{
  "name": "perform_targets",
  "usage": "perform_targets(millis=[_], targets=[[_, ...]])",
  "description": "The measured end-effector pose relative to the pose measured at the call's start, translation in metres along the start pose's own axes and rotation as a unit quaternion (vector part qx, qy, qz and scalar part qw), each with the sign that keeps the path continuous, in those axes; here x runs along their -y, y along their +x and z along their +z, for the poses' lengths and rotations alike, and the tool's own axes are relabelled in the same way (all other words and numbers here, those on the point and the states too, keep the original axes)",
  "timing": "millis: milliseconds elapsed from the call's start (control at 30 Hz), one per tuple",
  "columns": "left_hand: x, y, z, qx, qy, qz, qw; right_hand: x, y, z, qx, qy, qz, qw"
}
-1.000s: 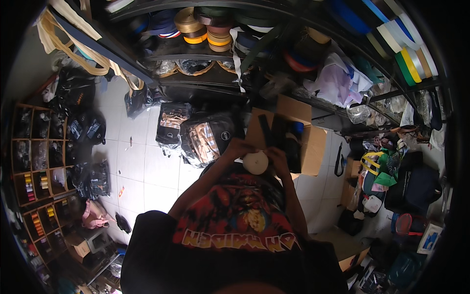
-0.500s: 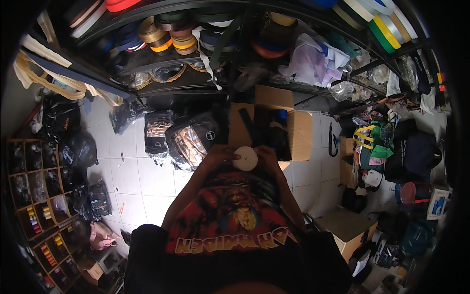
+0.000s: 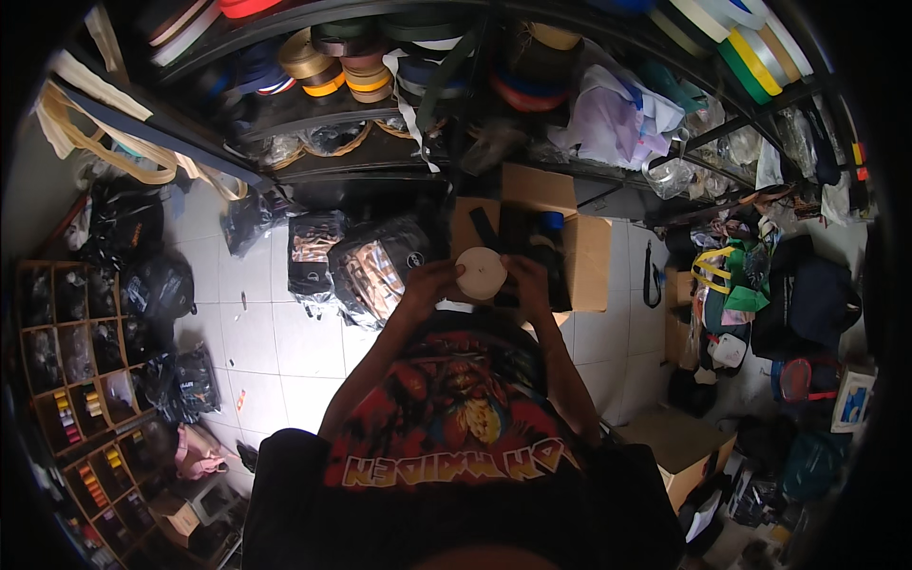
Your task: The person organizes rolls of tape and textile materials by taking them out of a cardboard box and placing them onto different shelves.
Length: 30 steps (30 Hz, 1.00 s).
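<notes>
White-tiled floor (image 3: 309, 380). Far left: wooden rack (image 3: 73, 324) with thread spools (image 3: 92, 484). Next, plastic-wrapped bags (image 3: 375, 275). My left hand (image 3: 433, 285) is closed on the left edge of a flat cream roll (image 3: 483, 274), held before my torso. My right hand (image 3: 525, 282), fingers curled, grips its right edge. Just beyond, rightward: open cardboard box (image 3: 589, 261).
</notes>
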State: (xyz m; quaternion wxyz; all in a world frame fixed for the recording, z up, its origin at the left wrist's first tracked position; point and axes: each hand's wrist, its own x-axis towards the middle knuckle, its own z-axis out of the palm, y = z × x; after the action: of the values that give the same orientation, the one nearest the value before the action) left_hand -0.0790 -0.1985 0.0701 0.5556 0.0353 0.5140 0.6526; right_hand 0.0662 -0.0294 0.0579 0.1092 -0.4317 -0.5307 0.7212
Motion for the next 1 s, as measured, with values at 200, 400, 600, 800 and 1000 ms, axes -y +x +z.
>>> perform_targets(millis=[200,400,600,800,1000], targets=[[0.020,0.012,-0.006,-0.098,-0.014,0.023,0.995,-0.005,0.003,0.015,-0.040,-0.016,-0.052,0.998],[0.007,0.006,0.002,-0.064,0.137,0.146,0.978,-0.016,0.018,0.024,-0.104,-0.035,-0.043,0.993],[-0.015,0.015,-0.030,-0.172,0.139,0.236,0.946,0.027,0.033,0.095,-0.012,-0.025,-0.095,0.995],[-0.108,0.006,-0.084,-0.195,0.063,0.389,0.898,0.083,0.053,0.193,0.141,-0.066,-0.235,0.959],[-0.224,0.007,-0.127,-0.304,0.276,0.472,0.780,0.165,0.074,0.280,0.153,-0.112,-0.382,0.904]])
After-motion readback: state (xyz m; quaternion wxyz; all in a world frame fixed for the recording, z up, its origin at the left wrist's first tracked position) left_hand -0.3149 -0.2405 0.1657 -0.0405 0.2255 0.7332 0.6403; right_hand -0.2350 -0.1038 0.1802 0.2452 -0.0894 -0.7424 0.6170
